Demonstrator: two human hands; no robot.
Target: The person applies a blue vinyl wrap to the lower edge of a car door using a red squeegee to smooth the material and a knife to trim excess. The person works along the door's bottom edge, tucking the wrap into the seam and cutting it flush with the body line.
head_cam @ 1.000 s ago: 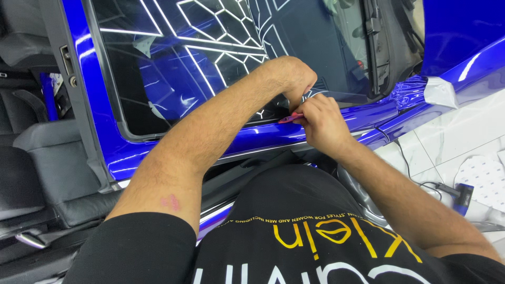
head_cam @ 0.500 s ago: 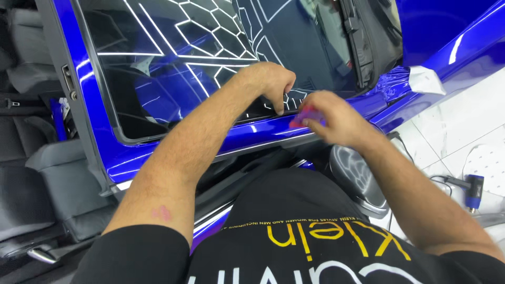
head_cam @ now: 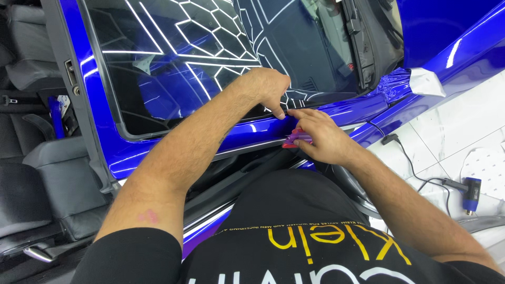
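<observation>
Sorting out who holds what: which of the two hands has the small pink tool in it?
The right hand holds the pink tool against the blue car door. The left hand holds nothing; its fingertips press at the window's lower edge.

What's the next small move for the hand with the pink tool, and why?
Probably slide the pink tool along the blue door's top edge toward the left hand. The left fingers pinch the blue film at the window base, and the right hand rests beside them.
</observation>
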